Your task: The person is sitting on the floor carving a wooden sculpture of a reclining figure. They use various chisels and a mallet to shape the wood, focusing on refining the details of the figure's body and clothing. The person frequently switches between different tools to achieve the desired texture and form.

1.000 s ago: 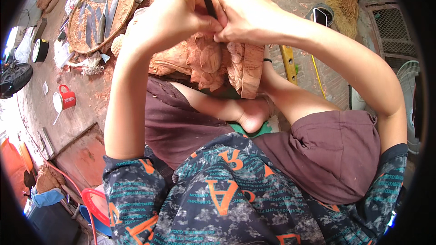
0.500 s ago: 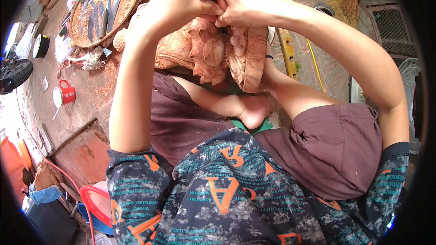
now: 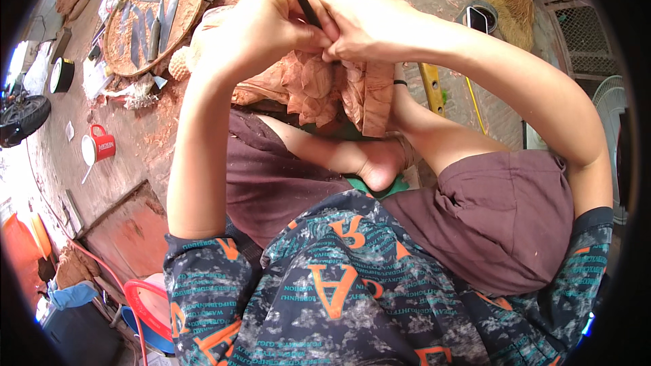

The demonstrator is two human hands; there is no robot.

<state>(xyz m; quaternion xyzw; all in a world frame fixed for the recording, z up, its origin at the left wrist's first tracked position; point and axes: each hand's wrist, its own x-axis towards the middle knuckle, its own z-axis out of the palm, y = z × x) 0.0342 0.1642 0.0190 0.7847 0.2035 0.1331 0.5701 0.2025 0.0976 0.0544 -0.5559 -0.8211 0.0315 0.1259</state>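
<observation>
A carved reddish-brown wooden piece (image 3: 308,85) with scalloped, layered forms lies before my folded legs. Over its far part, my left hand (image 3: 274,24) is closed, thumb and fingers pinching a dark, narrow carving chisel (image 3: 306,5). My right hand (image 3: 363,20) meets it from the other side, its fingers curled round the same tool. The chisel's upper end sticks up between the hands at a slant. Its lower end is hidden by my fingers, so I cannot tell whether it touches the wood.
At the far left, a round woven tray (image 3: 112,61) holds several flat dark blades. A red mug (image 3: 103,146) stands on the floor left. Right of the carving are a yellow level (image 3: 432,88), a phone (image 3: 477,20), a straw broom (image 3: 517,10) and a fan (image 3: 610,115).
Both hands have shifted slightly nearer to me with the chisel, covering more of the carving's top. The phone and tape roll at the far right now show more fully.
</observation>
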